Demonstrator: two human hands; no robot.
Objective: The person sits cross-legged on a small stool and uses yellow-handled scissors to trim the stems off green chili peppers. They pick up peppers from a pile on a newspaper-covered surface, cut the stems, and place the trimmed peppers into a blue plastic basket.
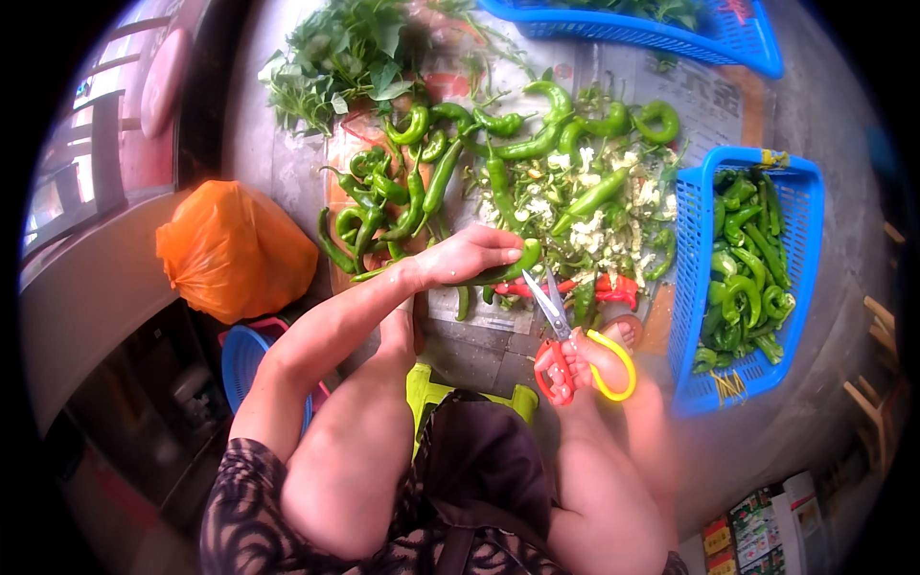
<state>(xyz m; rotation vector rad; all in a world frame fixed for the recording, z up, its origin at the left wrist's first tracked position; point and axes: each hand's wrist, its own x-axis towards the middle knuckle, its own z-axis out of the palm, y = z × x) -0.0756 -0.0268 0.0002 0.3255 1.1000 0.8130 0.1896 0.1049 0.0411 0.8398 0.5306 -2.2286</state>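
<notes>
My left hand [467, 255] holds a curved green pepper [507, 272], its thumb and fingers near the pepper's upper end. Just right of that pepper, scissors [550, 305] with one red and one yellow handle are in my right hand [583, 359], their blades parted and pointing up towards the pepper. Beyond my hands, whole green peppers [413, 194] lie on printed sheets on the floor. Beside them spreads a heap of cut stems and pale seed cores [589, 230]. Red peppers [614, 289] lie at its near edge.
A blue plastic basket [801, 287] of green peppers stands at right, another blue basket [647, 37] with leaves at the top. Leafy greens [352, 57] lie at upper left. An orange plastic bag [233, 251] and a blue basin [244, 363] are at left. A yellow-green stool [424, 392] is beneath me.
</notes>
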